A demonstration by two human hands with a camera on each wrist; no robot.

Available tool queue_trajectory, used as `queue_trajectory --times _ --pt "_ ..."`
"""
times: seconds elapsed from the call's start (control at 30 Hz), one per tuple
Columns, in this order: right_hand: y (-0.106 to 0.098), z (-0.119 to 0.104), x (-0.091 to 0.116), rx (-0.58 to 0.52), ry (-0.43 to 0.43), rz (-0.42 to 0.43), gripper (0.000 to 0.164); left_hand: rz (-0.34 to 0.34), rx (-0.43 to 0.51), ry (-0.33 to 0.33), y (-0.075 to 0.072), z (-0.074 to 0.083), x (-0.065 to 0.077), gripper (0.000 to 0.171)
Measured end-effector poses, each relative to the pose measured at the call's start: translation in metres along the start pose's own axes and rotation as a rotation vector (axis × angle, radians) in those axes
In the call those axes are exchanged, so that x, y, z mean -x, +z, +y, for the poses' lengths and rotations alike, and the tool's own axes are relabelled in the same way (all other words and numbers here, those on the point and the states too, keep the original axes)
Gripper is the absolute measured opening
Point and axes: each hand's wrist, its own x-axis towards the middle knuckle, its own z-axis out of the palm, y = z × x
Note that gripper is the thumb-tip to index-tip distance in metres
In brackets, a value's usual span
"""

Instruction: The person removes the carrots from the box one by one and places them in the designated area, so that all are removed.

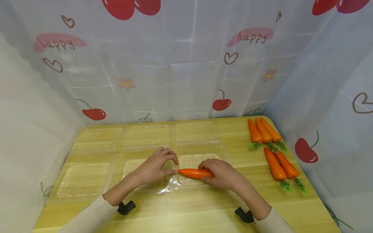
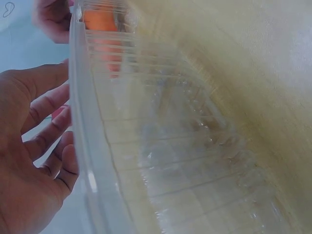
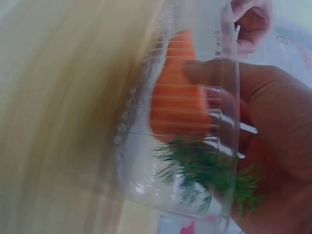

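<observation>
My right hand (image 1: pixel 220 173) grips an orange carrot (image 1: pixel 190 173) by its thick end. The carrot lies sideways, tip pointing left, within the front right clear plastic box (image 1: pixel 201 158). In the right wrist view, the carrot (image 3: pixel 175 107) and its green leafy top (image 3: pixel 195 163) show through the box's ribbed wall, thumb laid along the carrot. Just off the tip is my left hand (image 1: pixel 154 165), empty, its fingers loosely bent above the neighbouring clear box (image 1: pixel 134 165). The left wrist view has that hand (image 2: pixel 29 141) beyond a box's transparent wall (image 2: pixel 92 161).
More clear boxes (image 1: pixel 96 137) stand in two rows across the wooden table (image 1: pixel 186 213). Three carrots (image 1: pixel 263 131) lie side by side at the back right; two more (image 1: pixel 275 166) are in front of them. A printed curtain (image 1: pixel 175 74) hangs behind the table.
</observation>
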Motion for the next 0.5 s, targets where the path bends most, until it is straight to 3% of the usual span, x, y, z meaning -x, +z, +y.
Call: queue_trajectory --times 0.27,0.5 --pt "-0.019 -0.003 0.013 -0.006 0.013 0.179 0.035 0.014 -0.008 0.014 0.0 -0.001 0.0 0.024" --pt "-0.032 0.015 0.044 -0.163 0.08 0.339 0.039 0.01 -0.007 0.021 0.002 -0.003 0.001 0.023"
